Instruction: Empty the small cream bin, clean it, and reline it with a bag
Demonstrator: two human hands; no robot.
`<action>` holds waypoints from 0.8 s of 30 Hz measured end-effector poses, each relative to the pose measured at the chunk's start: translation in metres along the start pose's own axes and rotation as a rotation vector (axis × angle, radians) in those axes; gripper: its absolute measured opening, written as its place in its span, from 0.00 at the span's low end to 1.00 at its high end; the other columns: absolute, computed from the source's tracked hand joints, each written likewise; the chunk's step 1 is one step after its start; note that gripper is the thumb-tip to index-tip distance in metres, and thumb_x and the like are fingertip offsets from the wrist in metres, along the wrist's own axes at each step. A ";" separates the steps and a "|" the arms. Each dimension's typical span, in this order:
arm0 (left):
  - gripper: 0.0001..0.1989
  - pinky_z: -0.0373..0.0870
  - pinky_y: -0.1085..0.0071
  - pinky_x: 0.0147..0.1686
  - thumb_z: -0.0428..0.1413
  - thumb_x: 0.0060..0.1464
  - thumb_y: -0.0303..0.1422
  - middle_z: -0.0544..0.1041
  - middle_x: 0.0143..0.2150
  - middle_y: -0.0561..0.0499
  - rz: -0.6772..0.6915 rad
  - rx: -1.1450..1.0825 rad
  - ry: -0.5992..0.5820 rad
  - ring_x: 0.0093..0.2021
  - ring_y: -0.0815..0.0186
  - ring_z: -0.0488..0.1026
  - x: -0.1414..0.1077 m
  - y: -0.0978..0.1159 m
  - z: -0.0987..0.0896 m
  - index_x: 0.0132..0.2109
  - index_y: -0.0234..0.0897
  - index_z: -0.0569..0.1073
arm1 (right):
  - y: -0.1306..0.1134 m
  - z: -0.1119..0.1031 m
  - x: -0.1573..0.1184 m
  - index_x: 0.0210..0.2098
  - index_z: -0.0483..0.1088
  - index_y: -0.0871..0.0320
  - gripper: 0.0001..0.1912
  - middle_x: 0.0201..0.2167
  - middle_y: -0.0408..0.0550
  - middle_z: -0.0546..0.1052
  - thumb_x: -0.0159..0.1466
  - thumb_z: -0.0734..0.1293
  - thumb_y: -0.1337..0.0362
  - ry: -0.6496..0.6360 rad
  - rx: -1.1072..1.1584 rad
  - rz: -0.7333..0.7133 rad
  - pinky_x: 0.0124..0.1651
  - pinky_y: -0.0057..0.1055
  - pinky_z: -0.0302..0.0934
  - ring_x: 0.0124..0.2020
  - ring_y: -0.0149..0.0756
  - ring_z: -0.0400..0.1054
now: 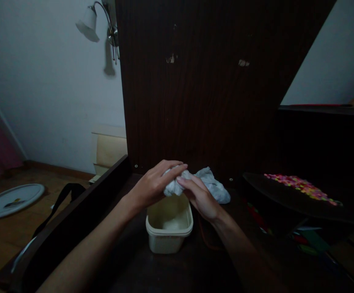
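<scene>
A crumpled white cloth (174, 187) is bunched between my two hands, just above the far edge of a cream plastic container (170, 233). My left hand (157, 179) is wrapped over the cloth from the left, its fingers pointing right. From the right, my right hand (201, 197) presses on the same cloth with the thumb on top. The container stands open on the dark surface, and its pale inside shows below my hands. Another light grey-white cloth (214, 188) lies behind and to the right of my right hand.
A dark raised edge (82, 211) runs along the left. On the right, a dark shelf (274, 193) holds a string of pink and yellow pieces (302, 188). A tall dark panel (201, 93) rises behind. A white oval lid-like object (13, 200) lies on the floor.
</scene>
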State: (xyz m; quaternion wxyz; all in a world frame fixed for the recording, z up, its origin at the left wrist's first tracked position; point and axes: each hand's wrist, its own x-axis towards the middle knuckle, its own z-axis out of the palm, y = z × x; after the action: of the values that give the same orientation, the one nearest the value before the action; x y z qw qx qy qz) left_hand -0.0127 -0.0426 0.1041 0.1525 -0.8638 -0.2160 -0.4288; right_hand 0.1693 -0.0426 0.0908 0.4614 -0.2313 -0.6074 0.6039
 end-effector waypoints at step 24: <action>0.34 0.47 0.36 0.67 0.42 0.66 0.39 0.53 0.73 0.21 -1.098 0.409 -0.397 0.74 0.38 0.48 -0.160 -0.138 0.115 0.70 0.15 0.55 | 0.024 -0.124 -0.102 0.42 0.79 0.56 0.22 0.52 0.58 0.78 0.64 0.69 0.44 0.205 -0.508 0.169 0.43 0.41 0.72 0.40 0.44 0.77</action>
State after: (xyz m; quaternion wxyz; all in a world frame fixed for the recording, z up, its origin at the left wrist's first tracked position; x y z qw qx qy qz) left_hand -0.0909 0.0891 -0.0818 0.0290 -0.6431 -0.7313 -0.2254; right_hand 0.3146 -0.0591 0.0199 0.3956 -0.4492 -0.6680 0.4421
